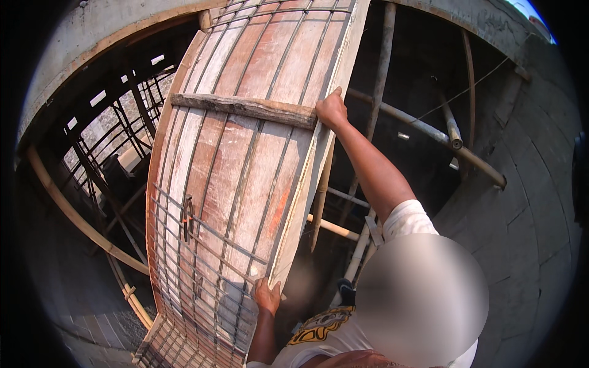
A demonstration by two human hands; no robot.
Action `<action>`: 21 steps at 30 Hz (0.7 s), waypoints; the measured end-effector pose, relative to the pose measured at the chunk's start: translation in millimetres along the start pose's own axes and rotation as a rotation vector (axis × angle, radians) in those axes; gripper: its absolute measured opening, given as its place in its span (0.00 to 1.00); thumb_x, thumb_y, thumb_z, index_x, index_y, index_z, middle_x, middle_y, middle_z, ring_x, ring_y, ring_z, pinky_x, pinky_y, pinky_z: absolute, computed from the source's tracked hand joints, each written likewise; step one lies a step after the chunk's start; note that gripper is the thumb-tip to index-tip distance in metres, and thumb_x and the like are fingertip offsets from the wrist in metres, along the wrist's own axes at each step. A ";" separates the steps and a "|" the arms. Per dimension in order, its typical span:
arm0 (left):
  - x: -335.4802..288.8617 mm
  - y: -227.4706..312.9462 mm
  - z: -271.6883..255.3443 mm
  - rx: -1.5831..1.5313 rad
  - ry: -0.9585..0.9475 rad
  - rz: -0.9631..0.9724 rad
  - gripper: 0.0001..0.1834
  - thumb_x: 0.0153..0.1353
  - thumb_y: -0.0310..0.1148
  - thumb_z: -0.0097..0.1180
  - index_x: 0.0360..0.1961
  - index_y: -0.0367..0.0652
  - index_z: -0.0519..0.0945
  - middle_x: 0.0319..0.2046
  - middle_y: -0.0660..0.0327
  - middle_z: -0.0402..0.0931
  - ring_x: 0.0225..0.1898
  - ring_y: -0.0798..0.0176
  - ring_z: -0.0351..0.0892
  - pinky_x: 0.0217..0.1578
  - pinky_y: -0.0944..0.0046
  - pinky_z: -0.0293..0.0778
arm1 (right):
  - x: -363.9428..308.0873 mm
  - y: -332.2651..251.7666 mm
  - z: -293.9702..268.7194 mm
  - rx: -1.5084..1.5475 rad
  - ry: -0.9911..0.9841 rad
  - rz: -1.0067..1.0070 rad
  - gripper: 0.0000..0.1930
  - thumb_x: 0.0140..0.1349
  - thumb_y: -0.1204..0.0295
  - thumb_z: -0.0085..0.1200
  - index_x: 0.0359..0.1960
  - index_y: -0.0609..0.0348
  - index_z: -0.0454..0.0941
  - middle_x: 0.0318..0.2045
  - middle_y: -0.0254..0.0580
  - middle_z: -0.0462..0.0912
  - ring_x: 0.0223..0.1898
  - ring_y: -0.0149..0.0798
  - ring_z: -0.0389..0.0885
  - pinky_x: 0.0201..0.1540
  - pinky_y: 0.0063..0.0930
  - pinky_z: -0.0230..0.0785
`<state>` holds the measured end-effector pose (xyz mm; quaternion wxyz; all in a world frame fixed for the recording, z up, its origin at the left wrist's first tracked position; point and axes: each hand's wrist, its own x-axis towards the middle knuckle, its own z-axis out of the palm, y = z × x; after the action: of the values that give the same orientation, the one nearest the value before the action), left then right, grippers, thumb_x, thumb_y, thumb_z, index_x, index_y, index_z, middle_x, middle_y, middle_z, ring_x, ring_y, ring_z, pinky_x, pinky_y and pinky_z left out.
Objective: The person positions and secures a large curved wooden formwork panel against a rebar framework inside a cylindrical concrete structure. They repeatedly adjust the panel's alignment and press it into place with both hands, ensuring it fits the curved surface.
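A long curved formwork panel (211,159) of reddish, worn planks runs from the top toward the lower left. A rough wooden batten (245,109) lies across it, over thin steel bars. My right hand (332,110) is closed at the batten's right end, by the panel's edge, with the arm stretched out. Lower down, my left hand (267,297) is closed over the panel's right edge board (300,202), beside the ends of the crossing bars. Dark pincers (188,219) with a bit of orange rest on the steel mesh (202,264). Fingertips of both hands are partly hidden.
Bamboo and wooden poles (423,126) stand and cross in the dark gap at right. A concrete rim (110,55) curves along the upper left, and a grey block wall (521,233) bends round the right. Barred openings (116,132) show at left. A blurred patch covers the lower right.
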<state>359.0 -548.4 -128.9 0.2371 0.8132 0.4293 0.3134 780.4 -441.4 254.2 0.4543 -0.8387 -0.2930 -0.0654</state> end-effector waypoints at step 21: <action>2.4 1.9 -3.9 0.035 -0.025 -0.020 0.25 0.51 0.40 0.69 0.43 0.29 0.81 0.39 0.41 0.79 0.44 0.38 0.78 0.46 0.48 0.74 | -13.2 -15.9 -10.7 0.001 -0.044 0.068 0.38 0.60 0.71 0.48 0.70 0.72 0.45 0.60 0.70 0.68 0.58 0.64 0.74 0.62 0.46 0.67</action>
<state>358.3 -546.9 -124.2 0.2313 0.8168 0.4397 0.2932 762.5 -449.0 266.9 0.4500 -0.8494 -0.2741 -0.0312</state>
